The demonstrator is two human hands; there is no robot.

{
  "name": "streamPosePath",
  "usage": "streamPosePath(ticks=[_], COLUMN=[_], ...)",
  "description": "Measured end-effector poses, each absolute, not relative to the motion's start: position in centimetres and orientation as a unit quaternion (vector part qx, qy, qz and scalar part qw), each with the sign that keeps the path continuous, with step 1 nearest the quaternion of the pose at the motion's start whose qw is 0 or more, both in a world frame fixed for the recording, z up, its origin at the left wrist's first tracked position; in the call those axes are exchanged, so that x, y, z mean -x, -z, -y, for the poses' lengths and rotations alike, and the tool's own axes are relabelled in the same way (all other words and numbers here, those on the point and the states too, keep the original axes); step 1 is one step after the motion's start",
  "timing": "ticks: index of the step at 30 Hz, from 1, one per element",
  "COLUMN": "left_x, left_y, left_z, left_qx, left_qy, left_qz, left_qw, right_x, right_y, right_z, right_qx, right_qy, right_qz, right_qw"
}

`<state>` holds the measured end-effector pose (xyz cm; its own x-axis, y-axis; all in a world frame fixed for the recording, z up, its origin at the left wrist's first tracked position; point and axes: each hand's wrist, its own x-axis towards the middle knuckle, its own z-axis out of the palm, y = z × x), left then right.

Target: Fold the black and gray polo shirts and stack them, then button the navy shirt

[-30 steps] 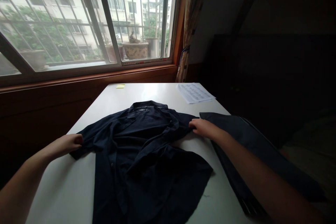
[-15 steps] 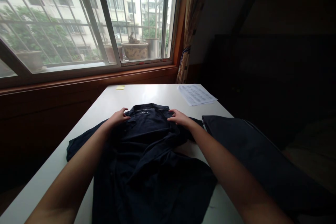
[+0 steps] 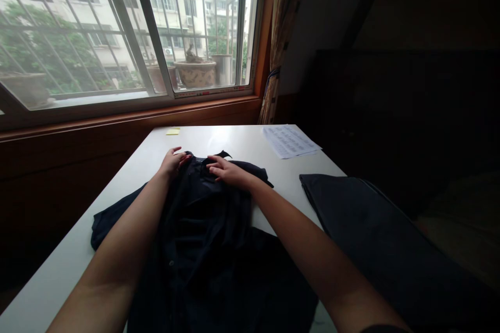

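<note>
Shirt (image 3: 211, 250), dark and rumpled, lies on the white table (image 3: 242, 138) with its length running from the near edge toward the far end, and from where I stand everything seems to turn on its collar (image 3: 198, 159). The collar is at the far end of the shirt, its own long line going left to right, across the length of the body. The two hands meet it from opposite sides: the left hand (image 3: 172, 164) is at its left end, the right hand (image 3: 226, 170) over its right part, with only a short stretch of collar showing between them. A dark point of cloth pokes out just beyond the right fingers. Neither hand looks clearly nearer, though the right one covers more of the collar. The left fingers bend in toward the cloth and the right fingers spread over it; whether either hand has really pinched the fabric, I cannot tell.

The rest of the shirt comes back between the forearms toward the near side, a small button (image 3: 171, 263) showing left of its middle. One sleeve (image 3: 102, 226) sticks out to the left, partly hidden behind the left forearm; on the right, another piece of cloth (image 3: 258, 170), probably the other sleeve, reaches out past the right hand. A dark folded garment (image 3: 359, 229) lies apart, farther right, and printed papers (image 3: 292, 141) rest at the far right, beyond the hands.
</note>
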<state>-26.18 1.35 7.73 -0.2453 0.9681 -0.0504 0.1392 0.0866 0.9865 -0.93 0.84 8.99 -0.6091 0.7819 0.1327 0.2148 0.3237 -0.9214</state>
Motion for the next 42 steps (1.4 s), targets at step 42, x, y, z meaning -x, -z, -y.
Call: streamPosePath(ticks=[42], left_x=[16.8], left_y=[-4.3], left_z=[29.8], left_qx=[-0.665], left_qy=[-0.286], left_qz=[-0.575], left_qw=[0.380], right_x=[-25.1], right_y=[-5.1], right_z=[26.9], right_qx=[0.600], right_qy=[-0.430], right_qz=[0.665], right_qw=[0.118])
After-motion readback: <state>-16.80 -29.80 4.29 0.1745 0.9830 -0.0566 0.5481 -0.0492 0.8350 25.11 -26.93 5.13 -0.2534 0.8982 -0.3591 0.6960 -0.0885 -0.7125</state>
